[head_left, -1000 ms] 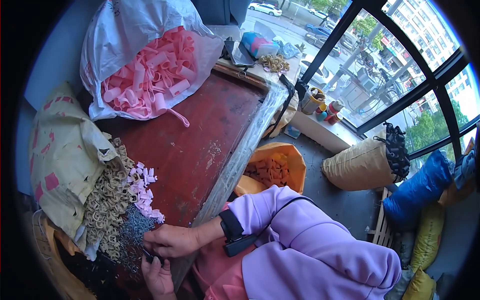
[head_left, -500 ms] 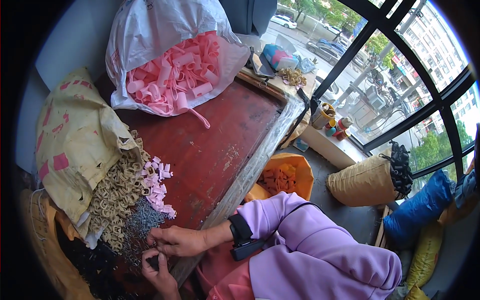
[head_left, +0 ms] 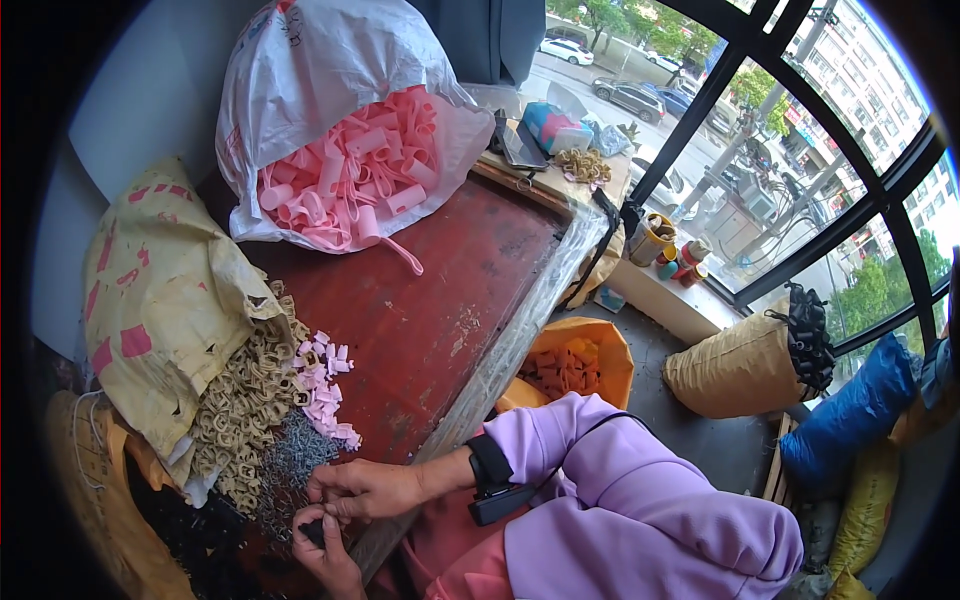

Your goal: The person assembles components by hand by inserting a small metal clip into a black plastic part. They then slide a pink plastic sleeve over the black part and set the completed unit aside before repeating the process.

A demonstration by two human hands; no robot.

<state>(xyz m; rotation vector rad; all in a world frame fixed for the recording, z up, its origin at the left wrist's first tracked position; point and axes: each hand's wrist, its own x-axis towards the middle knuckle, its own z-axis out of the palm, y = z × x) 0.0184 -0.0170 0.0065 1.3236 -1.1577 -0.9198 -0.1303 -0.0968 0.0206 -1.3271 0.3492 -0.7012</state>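
Black piece (head_left: 314, 533) clamped in the fingers of the left hand (head_left: 330, 556), near grey metal bits (head_left: 297, 448).
Right hand (head_left: 374, 490) just beside it, fingertips together, contents hidden; delicate two-handed step, seemingly calling for steadiness.

Your head camera, the left one of the side-by-side pair you wear, slants down over the red tabletop (head_left: 430, 330), taking in a very wide field. Your right hand (head_left: 370, 490) and left hand (head_left: 328, 560) sit at seven o'clock, fairly small in the view. Your lilac sleeve (head_left: 650, 490) looms large at five o'clock. From one to three o'clock you see out through the window (head_left: 885, 195) to the distant street (head_left: 568, 80). Straight edges bow; the corners go dark.
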